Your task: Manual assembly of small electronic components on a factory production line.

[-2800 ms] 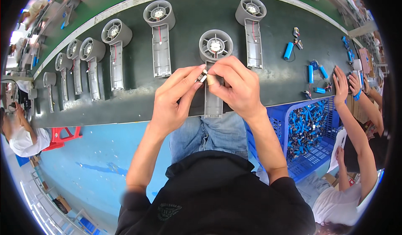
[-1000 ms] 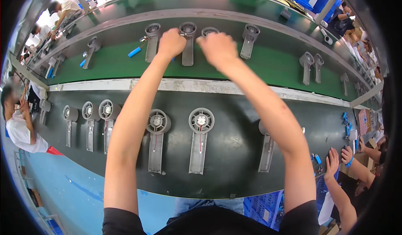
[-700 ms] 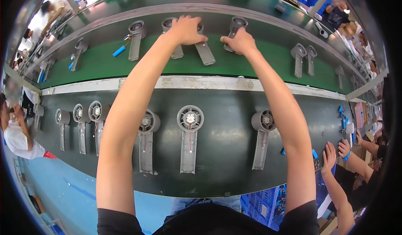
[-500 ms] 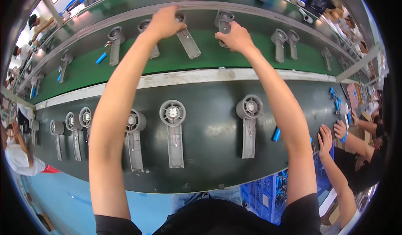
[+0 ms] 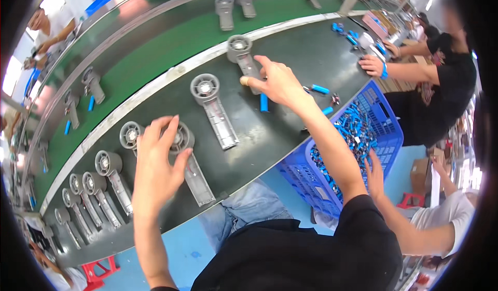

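Note:
My right hand is at a grey handheld fan housing over the far part of the dark table, thumb across its handle and index finger along the other side. My left hand is spread, thumb apart from the fingers, beside another fan housing whose ring is partly hidden behind the hand. A third housing shows just past its fingertips. Between my hands a fan housing lies with its open handle side up. A blue cylindrical cell lies below my right hand.
Several more fan housings line the table's left part. Beyond a pale rail runs a green conveyor carrying housings. A blue crate of wired blue cells stands at the table's right edge, near another person's hands.
My view has turned to the right. Both hands have come back from the conveyor to the table. A housing now lies under my right hand, and my left hand is spread near the front row.

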Demonstrator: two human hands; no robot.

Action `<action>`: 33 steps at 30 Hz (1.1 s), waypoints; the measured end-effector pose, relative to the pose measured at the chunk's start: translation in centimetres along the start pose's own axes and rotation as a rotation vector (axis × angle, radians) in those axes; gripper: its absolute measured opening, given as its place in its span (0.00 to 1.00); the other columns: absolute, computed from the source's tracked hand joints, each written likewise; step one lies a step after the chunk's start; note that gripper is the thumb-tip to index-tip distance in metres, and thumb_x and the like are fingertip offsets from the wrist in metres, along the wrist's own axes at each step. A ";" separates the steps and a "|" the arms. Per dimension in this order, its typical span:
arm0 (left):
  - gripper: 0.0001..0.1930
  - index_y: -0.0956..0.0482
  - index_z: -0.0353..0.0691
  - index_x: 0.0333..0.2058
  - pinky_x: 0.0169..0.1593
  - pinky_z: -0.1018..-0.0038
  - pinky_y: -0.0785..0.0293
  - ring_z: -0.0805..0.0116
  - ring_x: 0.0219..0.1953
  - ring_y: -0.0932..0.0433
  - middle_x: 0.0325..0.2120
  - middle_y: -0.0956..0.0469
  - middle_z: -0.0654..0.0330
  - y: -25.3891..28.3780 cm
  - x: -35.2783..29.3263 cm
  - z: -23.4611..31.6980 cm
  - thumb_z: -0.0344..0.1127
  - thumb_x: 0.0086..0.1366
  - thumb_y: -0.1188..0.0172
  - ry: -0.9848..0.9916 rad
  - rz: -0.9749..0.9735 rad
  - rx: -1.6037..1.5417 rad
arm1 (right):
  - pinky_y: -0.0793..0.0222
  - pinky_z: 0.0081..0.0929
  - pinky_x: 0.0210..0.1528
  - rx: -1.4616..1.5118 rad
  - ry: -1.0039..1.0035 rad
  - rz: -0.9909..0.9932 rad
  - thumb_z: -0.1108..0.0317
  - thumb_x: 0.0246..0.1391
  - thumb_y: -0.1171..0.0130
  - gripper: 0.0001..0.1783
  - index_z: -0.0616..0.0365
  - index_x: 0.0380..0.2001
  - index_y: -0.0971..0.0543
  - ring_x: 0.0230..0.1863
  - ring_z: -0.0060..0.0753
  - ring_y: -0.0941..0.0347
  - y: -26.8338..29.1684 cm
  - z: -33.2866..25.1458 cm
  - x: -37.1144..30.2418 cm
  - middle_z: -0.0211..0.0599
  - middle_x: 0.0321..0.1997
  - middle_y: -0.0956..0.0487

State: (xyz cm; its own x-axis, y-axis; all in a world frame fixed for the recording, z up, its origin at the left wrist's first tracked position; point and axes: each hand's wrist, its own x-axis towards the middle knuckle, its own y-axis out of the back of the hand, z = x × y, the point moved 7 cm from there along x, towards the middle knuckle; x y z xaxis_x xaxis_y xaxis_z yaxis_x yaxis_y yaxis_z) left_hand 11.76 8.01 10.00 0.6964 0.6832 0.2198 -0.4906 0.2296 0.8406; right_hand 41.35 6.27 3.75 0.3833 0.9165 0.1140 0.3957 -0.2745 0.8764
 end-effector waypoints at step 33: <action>0.28 0.31 0.35 0.60 0.65 0.58 0.41 0.44 0.65 0.39 0.63 0.39 0.45 -4.7 -3.8 -0.8 0.21 0.59 0.44 0.166 0.188 -0.111 | 0.46 0.61 0.64 -0.238 -0.240 0.280 0.41 0.57 0.45 0.28 0.44 0.54 0.22 0.67 0.51 0.40 5.9 20.7 3.3 0.48 0.63 0.30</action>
State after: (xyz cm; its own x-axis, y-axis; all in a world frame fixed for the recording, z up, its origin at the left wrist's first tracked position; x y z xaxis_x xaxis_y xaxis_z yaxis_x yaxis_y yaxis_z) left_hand 10.97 4.88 4.83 0.4972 0.8230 0.2748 -0.6638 0.1567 0.7313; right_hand 62.22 1.69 -0.43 0.6423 0.7152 0.2756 0.0561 -0.4025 0.9137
